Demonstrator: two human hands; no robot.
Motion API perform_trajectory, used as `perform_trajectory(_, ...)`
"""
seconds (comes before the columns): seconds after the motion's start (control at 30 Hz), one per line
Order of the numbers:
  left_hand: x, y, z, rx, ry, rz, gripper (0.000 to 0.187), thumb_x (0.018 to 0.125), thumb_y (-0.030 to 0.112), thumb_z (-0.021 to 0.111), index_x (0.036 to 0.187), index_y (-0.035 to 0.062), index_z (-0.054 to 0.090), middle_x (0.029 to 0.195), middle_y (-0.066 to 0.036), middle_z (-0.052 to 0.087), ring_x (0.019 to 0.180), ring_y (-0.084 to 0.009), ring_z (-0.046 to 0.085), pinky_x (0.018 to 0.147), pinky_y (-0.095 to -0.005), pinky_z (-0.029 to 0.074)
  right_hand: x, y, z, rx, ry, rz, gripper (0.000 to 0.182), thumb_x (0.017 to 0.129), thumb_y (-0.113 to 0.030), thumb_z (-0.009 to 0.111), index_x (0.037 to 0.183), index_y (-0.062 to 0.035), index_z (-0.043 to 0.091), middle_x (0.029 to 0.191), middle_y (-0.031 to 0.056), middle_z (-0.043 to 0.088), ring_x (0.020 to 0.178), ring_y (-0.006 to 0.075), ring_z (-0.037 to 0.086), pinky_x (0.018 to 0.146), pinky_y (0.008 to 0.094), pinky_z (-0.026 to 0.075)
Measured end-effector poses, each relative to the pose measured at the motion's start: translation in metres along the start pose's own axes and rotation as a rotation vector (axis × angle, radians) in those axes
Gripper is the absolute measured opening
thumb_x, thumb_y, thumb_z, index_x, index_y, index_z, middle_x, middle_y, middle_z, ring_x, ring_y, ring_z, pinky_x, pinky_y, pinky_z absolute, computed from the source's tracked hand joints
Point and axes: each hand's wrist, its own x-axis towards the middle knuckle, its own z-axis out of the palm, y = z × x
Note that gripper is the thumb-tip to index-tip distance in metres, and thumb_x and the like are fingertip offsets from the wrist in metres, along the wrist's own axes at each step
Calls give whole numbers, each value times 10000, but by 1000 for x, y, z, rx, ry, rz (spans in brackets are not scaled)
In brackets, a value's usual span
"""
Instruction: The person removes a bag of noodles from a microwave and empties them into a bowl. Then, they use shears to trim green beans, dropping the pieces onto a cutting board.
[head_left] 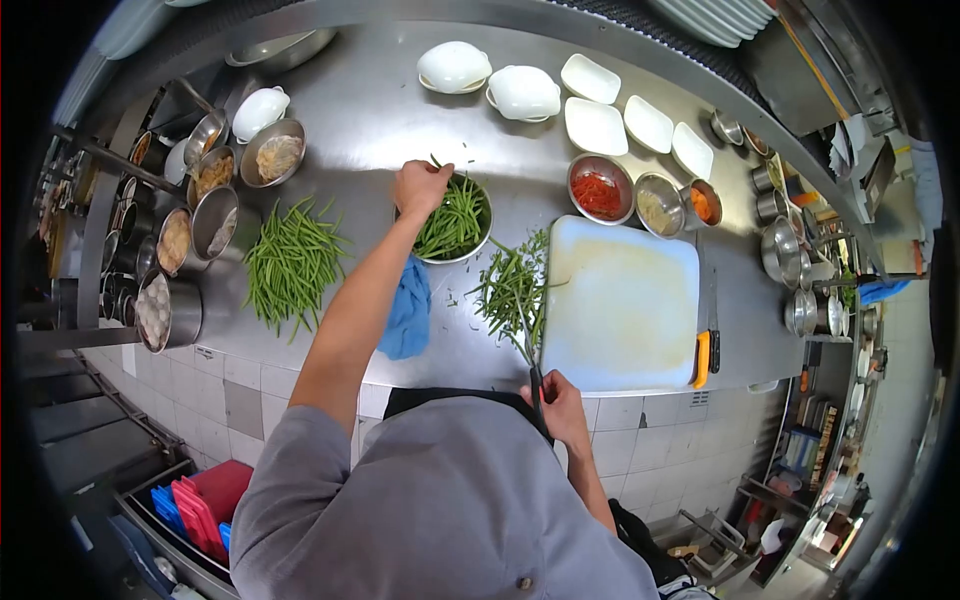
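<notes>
My left hand [424, 187] is at the far left rim of a metal bowl [488, 228] full of green beans [452, 222]. Its fingers are closed, with a green bean tip poking out past them. Low at the counter's front edge, my right hand [562, 405] grips kitchen scissors [537, 388] with black and red handles. Their blades point away from me, over a heap of cut bean ends [511, 290]. To the left lies a loose pile of whole green beans [293, 262]. A blue cloth [407, 312] rests between that pile and the scraps.
Right of the scraps is a white cutting board [624, 300], with an orange-handled knife [703, 358] at its right edge. Bowls of red strips [597, 194] and orange pieces [704, 205] stand behind it. White dishes [596, 126] line the back; metal containers [180, 310] crowd the left.
</notes>
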Motion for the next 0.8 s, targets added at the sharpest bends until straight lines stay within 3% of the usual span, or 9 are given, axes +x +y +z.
perform_trajectory(0.07,0,4,6,-15,26,-28,376,764,394,746,849,28,765,823,-171,739,822,-344,718,781,-436,552,-1,-3,-1,-13,0,3,462,814,-343,820,750,-10,506,623,21,495,617,104,416,551,285,395)
perform_trajectory(0.2,-2,-3,9,-298,39,41,293,805,268,720,819,-24,726,793,-165,734,785,-225,720,691,-369,544,-5,-4,-8,-2,27,5,462,813,-341,821,755,-12,502,626,16,484,620,102,413,556,279,395)
perform_trajectory(0.23,-10,0,2,-461,30,99,224,877,206,693,827,-12,691,757,-110,715,725,-142,674,634,-300,511,-6,-3,-9,-3,36,11,463,813,-341,821,756,-12,501,627,14,482,622,102,412,557,278,395)
perform_trajectory(0.33,-19,-4,-17,-712,-37,183,204,946,210,665,890,14,663,779,-27,672,702,-100,616,587,-252,468,-9,-1,-12,12,38,25,432,833,-315,801,735,-47,477,642,-15,479,628,99,404,563,275,383)
perform_trajectory(0.37,-34,7,-33,-734,-110,138,193,993,216,625,954,28,634,879,-40,674,791,-101,610,635,-239,482,-7,0,-13,45,34,8,435,832,-316,805,738,-45,479,641,-17,474,627,95,400,560,271,378)
perform_trajectory(0.47,-64,6,-50,-1134,-295,70,174,1014,194,591,1016,23,621,965,-70,674,856,-126,623,712,-255,517,-4,15,-8,159,-12,-26,431,835,-313,811,750,-47,482,643,-30,459,625,81,386,552,257,361)
perform_trajectory(0.5,-71,1,-51,-1149,-326,40,177,1029,181,561,1082,19,605,1004,-91,666,871,-150,636,758,-273,538,2,24,-5,207,-43,-29,422,840,-306,809,756,-52,482,648,-38,455,626,74,380,551,251,353)
perform_trajectory(0.67,-119,-15,-45,-1169,-385,54,197,1017,183,584,1113,13,606,976,-89,668,886,-151,651,773,-285,544,4,10,1,438,-166,-80,343,872,-252,784,823,-62,502,700,-75,457,647,22,391,550,208,326)
perform_trajectory(0.8,-148,-23,-34,-1052,-381,77,204,1012,187,593,1111,10,608,955,-80,672,858,-144,655,755,-284,548,7,7,0,404,-208,-68,322,875,-241,775,835,-66,507,706,-79,443,641,17,385,550,205,326)
